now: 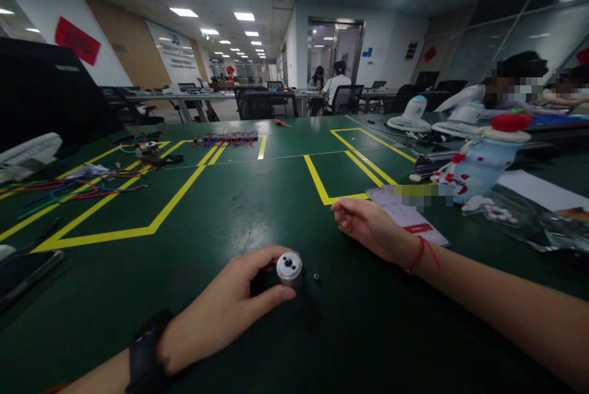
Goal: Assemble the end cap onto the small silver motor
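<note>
My left hand [239, 283] grips a short silver metal cylinder [289, 266] between thumb and fingers. It looks like a small motor, upright on the dark green table [257, 339], with a dark centre and small holes in its top face. Just right of it lies a tiny metal nut-like piece [316, 277], apart from both hands. My right hand [363, 225] hovers or rests beside a phone [409, 216] with a timer-like screen. Its fingers are curled together, and I cannot see whether anything is in them.
Yellow tape [110, 239] marks out areas on the tabletop. Loose wires [83, 188] lie at the left, a wire bundle [225, 139] farther back beside an orange screwdriver [282, 123]. At right stand a blue bottle-like thing [488, 164] and a white fan [409, 116]. People sit beyond.
</note>
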A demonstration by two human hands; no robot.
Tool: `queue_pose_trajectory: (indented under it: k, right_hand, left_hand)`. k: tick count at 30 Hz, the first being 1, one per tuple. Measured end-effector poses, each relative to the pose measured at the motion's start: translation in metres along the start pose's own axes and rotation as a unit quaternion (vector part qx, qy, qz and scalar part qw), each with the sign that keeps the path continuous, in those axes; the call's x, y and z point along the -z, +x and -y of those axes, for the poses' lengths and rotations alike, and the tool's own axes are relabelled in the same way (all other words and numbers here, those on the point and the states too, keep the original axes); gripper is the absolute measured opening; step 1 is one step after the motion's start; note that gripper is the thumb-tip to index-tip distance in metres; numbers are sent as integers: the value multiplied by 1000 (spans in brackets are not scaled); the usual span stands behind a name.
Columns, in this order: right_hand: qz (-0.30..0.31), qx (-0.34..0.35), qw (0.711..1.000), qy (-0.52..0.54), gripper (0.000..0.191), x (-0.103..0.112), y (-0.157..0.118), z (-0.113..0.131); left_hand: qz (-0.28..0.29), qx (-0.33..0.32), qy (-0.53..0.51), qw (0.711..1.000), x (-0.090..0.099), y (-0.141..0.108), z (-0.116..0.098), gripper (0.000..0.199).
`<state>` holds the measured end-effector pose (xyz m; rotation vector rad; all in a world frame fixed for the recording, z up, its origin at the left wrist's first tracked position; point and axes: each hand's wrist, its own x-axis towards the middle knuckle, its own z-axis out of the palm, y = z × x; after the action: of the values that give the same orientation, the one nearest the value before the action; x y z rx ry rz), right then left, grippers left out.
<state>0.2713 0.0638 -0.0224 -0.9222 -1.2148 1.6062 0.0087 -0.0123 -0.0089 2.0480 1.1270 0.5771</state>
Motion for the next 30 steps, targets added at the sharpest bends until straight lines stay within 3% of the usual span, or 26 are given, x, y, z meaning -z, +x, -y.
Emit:
queue_pose_trajectory:
  k: [4, 6, 7, 10, 12, 18, 27, 30]
  right_hand:
    - [30, -3, 998, -53, 21, -5, -7, 5]
    - [94, 26, 983, -157, 17, -11, -13, 8]
    - [135, 56, 961, -234, 16, -14, -17, 10]
    - [220, 159, 856, -440, 21, -23, -26, 10]
    - [221, 194, 825, -483, 17, -28, -29, 9]
    - [101, 270, 846, -449, 10, -49, -29, 16]
    - [121, 275, 831, -468, 13, -73, -37, 22]
    - [105, 262, 848, -448, 14, -70, -36, 25]
  left_hand:
    - [-1, -5, 0, 1000, -1, 0, 1, 35]
    - [0, -7, 1, 1000, -1, -1, 1, 34]
    - [-1, -8, 2, 1000, -1, -1, 1, 34]
    - [-7, -12, 3, 1000, 0, -1, 2, 35]
    - [-8, -14, 2, 1000, 0, -1, 1, 35]
    - [-15, -16, -4, 1000, -1, 2, -1, 31]
    - [-21, -13, 10, 1000, -4, 0, 2, 30]
    - [-18, -13, 7, 1000, -4, 0, 2, 31]
